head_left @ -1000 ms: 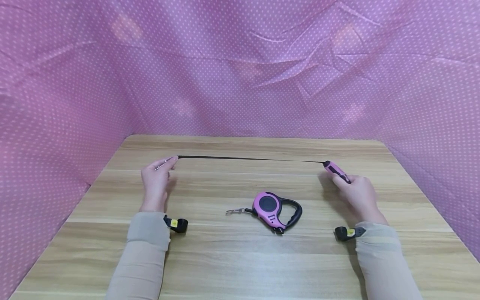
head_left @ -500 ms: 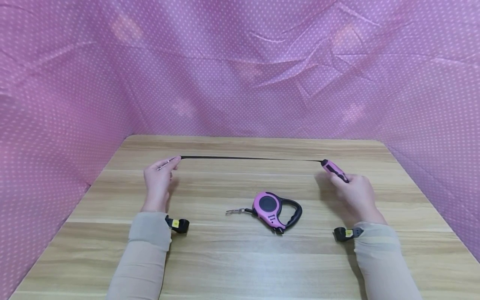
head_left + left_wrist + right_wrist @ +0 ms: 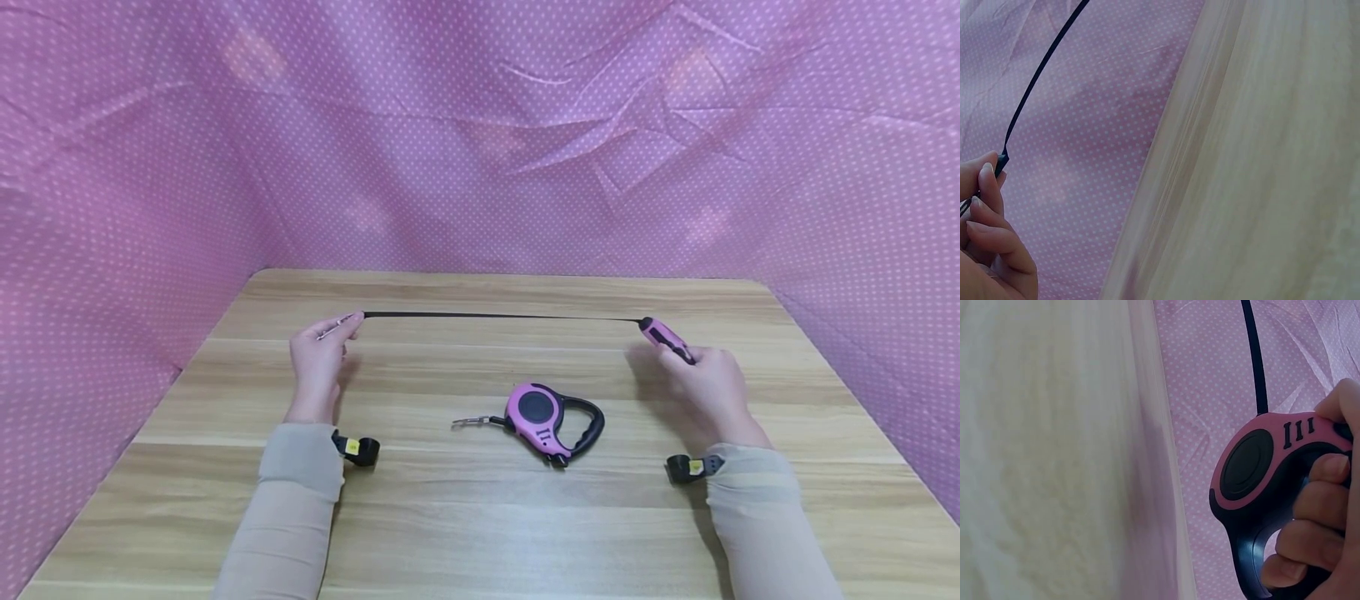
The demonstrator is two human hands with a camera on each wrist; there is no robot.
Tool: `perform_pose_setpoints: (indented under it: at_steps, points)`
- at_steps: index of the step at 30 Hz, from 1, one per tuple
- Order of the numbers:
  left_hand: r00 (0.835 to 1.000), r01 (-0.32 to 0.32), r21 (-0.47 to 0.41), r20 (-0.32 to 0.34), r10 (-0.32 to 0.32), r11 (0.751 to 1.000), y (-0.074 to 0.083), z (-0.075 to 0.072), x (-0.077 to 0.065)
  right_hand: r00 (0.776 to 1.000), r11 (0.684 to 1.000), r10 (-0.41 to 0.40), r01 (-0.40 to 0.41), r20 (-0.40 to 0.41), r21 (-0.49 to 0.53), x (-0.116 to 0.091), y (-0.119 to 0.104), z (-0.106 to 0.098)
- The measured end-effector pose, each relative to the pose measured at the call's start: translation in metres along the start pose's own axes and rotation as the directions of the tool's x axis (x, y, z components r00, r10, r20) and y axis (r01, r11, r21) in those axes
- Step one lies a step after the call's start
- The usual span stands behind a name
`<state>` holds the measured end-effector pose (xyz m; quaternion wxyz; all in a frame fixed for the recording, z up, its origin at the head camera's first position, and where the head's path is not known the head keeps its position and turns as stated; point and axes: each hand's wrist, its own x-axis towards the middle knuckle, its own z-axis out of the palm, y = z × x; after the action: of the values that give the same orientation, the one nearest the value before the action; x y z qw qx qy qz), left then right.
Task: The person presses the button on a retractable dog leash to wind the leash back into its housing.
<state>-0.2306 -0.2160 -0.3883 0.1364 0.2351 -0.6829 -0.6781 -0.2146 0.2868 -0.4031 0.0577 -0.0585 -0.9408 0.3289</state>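
Note:
My right hand [image 3: 712, 387] grips the black handle of a pink and black retractable dog leash [image 3: 1282, 440], its fingers curled through the loop. The leash's black strap [image 3: 480, 315] runs out to the left, drawn nearly straight above the table. At the strap's other end, my left hand [image 3: 318, 358] pinches the black end piece [image 3: 1002, 164] between thumb and fingers. A silver clip [image 3: 333, 326] lies along that hand, partly covered by the fingers in the left wrist view. Between my hands, a second pink and black retractable leash [image 3: 536, 408] lies on the table.
The second leash's metal clip [image 3: 471, 422] points left on the wooden table [image 3: 420, 517]. Pink dotted cloth [image 3: 480, 167] hangs behind the table and along both sides. Each wrist wears a black strap with a small camera, such as the left wrist camera [image 3: 367, 452].
My hands have come slightly closer together, the left one shifting right and the right one shifting left. The stretched strap between them is a little shorter. The leash on the table has stayed put.

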Motion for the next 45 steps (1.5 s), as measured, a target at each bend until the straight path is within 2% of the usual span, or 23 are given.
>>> perform_pose_setpoints:
  at_steps: [7,15,28,45]
  points:
    - [1.0,-0.004,0.027,0.025,0.004,1.0,0.0,0.0,-0.001,0.999,1.0,-0.012,0.013,-0.041,0.018,0.0,-0.001,0.001]
    - [0.999,-0.009,0.046,0.038,0.007,0.999,0.0,0.001,-0.002,1.0,0.986,0.025,-0.024,-0.004,0.167,-0.002,-0.007,0.001]
    - [0.999,-0.014,0.031,0.05,0.013,0.999,-0.001,0.002,-0.003,0.995,0.954,0.097,-0.103,0.037,0.281,-0.002,-0.017,0.0]
    - [0.999,0.009,0.052,0.045,-0.011,0.999,0.001,0.003,-0.004,0.997,0.963,0.077,-0.071,-0.012,0.262,-0.004,-0.027,0.001]
